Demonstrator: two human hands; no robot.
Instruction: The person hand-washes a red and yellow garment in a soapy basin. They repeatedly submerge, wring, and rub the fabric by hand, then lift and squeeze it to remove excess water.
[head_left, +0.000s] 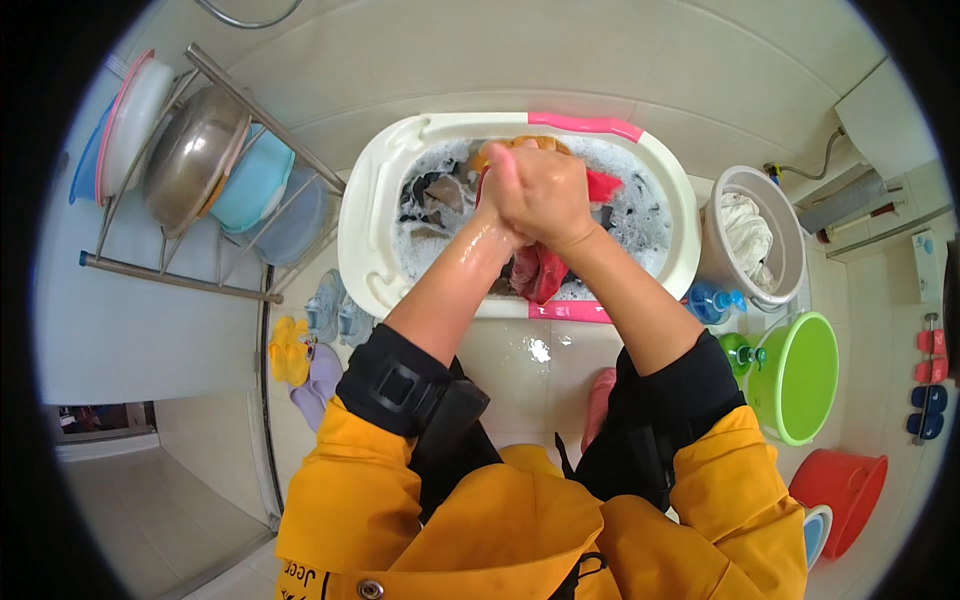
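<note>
My left hand (501, 184) and my right hand (553, 196) are pressed together over the washtub, wet and clenched around a red cloth (541, 274). One part of this cloth hangs below my wrists and another sticks out to the right of my fingers; the middle is hidden in my grip. Beneath them is a white plastic washtub (358, 217) with pink grips, filled with sudsy water (637, 217). Dark and grey-brown garments (442, 193) soak at its left side. An orange-brown cloth (536, 141) shows just beyond my knuckles.
At the left, a metal rack (180, 279) holds several basins. Shoes and slippers (289, 349) lie below it. To the right are a grey bucket (716, 247) with white cloth, pump bottles (709, 302), a green bucket (796, 379) and a red bucket (844, 495).
</note>
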